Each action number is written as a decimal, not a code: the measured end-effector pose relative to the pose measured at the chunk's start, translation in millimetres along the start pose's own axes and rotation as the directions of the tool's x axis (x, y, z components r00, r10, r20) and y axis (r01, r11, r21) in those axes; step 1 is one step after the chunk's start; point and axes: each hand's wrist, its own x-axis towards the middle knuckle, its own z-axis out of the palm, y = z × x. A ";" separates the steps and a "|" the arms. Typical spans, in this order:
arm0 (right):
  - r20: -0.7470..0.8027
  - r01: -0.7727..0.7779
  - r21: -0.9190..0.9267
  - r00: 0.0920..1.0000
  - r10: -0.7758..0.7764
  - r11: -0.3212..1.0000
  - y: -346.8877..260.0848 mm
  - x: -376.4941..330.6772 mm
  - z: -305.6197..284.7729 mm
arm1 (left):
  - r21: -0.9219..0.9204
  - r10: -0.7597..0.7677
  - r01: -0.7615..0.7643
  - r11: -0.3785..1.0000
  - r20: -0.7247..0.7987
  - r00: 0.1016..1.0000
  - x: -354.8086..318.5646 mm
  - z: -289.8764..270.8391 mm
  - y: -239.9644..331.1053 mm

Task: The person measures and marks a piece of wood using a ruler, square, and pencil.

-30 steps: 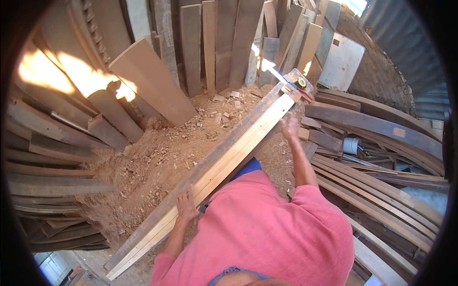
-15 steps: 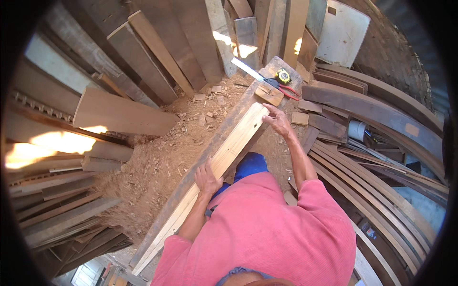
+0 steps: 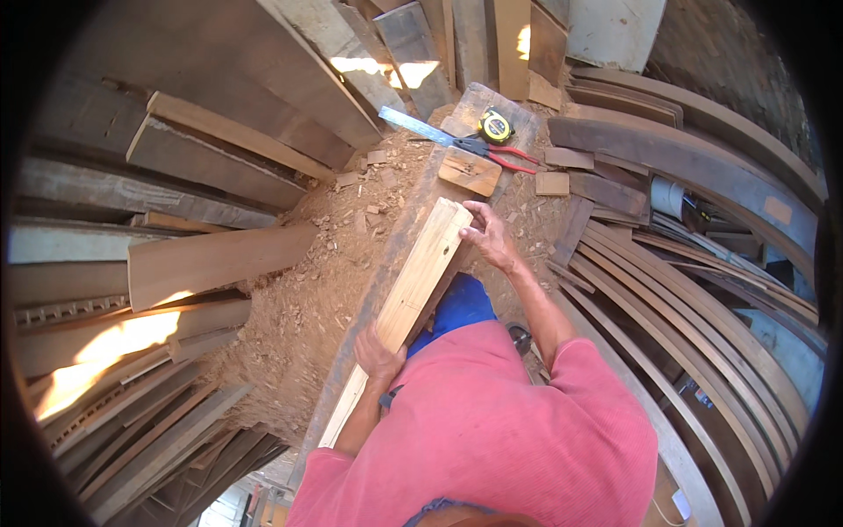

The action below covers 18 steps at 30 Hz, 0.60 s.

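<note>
A long, pale wooden beam runs diagonally along a narrow, worn wooden bench. My left hand is wrapped over the beam near my body. At the far end, my right hand grips the beam's right edge, with thumb and fingers against the corner. A dark knot marks the beam near that hand. Just past the beam's end lies a small wooden block. Behind it are red-handled pliers, a yellow-and-black tape measure and a flat metal strip, its near end by the pliers.
Wood shavings and chips cover the floor left of the bench. Boards lean and stack along the left side. Long curved-looking planks are piled at the right, with a white cylindrical container among them.
The head view has turned and shifted. The beam's far end has drawn back a little from the block, leaving a wider gap. Both hands stay on the beam.
</note>
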 end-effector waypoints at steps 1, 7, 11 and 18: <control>-0.013 0.003 0.001 1.000 -0.003 1.000 0.8 -1.5 0.6 | 0.010 -0.002 0.002 1.000 0.000 1.000 -0.5 -0.7 1.2; 0.024 -0.041 0.075 0.999 0.039 0.996 -2.1 -3.9 -2.4 | 0.074 -0.002 0.001 0.997 0.009 1.000 -0.5 0.6 1.5; 0.049 0.056 0.007 0.997 -0.056 0.998 1.7 2.8 -6.1 | 0.076 0.014 -0.013 0.997 -0.011 1.000 -1.1 4.0 -1.4; 0.153 0.038 -0.217 0.988 -0.005 0.975 -31.6 8.9 -12.2 | 0.056 -0.048 0.045 0.997 0.049 0.998 -0.1 2.8 0.2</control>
